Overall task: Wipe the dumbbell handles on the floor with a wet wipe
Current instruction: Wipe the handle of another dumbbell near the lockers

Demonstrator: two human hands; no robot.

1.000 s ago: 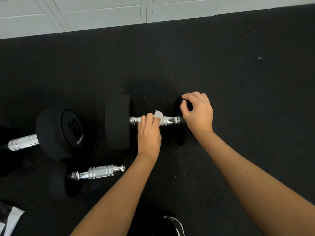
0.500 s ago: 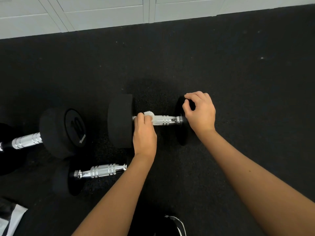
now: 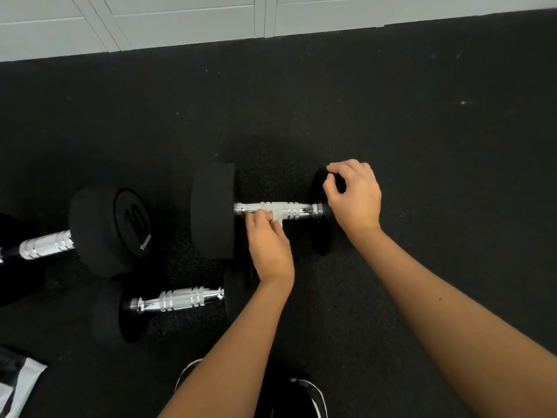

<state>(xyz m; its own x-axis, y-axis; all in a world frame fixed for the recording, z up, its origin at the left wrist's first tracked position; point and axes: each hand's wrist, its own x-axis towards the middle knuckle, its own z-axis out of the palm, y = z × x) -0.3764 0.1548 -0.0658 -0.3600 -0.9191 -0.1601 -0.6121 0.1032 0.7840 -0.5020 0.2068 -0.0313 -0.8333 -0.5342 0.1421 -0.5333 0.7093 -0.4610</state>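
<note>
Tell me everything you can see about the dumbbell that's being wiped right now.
The dumbbell being wiped lies on its side on the black speckled floor, its bar running left to right. It has a shiny chrome handle with ribbed grip bands and two thick, round, matte black heads that look like rubber. The left hand presses a white wet wipe against the front of the handle near its left end, while the right hand grips the rim of the right head.

black rubber floor, three dumbbells lying on it
</note>
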